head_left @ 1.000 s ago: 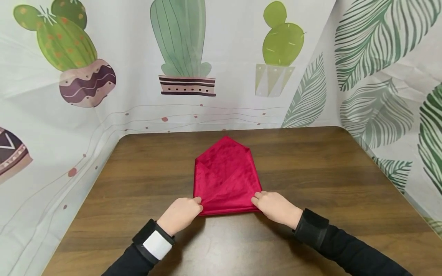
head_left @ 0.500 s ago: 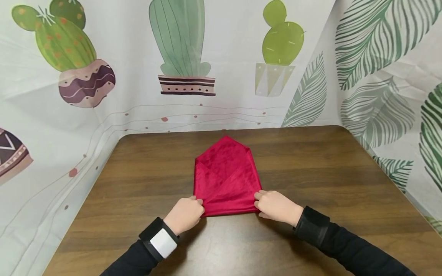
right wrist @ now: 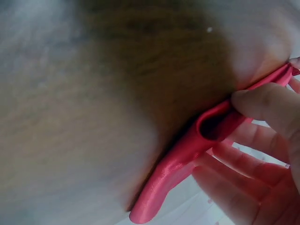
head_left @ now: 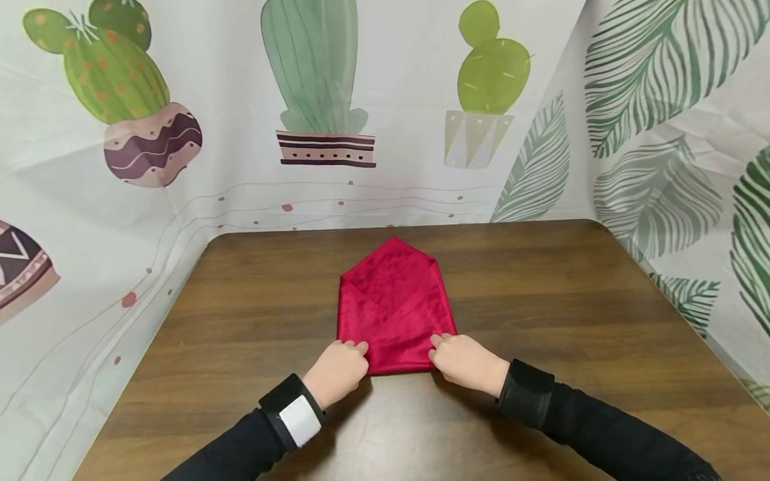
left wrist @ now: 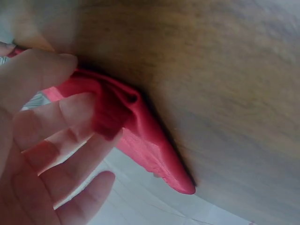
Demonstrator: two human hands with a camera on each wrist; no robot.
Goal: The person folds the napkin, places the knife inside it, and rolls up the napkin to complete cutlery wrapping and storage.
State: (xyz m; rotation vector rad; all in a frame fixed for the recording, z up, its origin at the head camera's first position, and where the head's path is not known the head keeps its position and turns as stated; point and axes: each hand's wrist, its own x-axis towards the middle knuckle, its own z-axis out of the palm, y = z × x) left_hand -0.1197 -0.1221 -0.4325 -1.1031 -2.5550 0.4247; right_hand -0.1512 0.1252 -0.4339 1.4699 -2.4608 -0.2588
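Closest to you, your black left sleeve (head_left: 219,447) and black right sleeve (head_left: 619,431) reach in over the near part of a brown wood-grain desk (head_left: 541,294). Your left wrist wears a black band (head_left: 289,399) with a white patch (head_left: 300,420); your right wrist wears a plain black band (head_left: 526,394).

Just beyond, your left hand (head_left: 337,371) pinches the near left corner of a red cloth (head_left: 397,300) between thumb and fingers. Your right hand (head_left: 468,362) pinches its near right corner the same way. Both wrist views show the cloth's near edge folded over into a soft, hollow roll at your fingers, with the other fingers a little apart from one another.

The shiny cloth lies folded on the desk, about midway between the left and right edges. Its near edge is straight, and its far end rises to a point close to the desk's far edge, which has rounded corners.

Behind that edge hangs a white backdrop (head_left: 409,73) printed with potted cacti (head_left: 319,87) and, toward the right, green leaves (head_left: 656,67).
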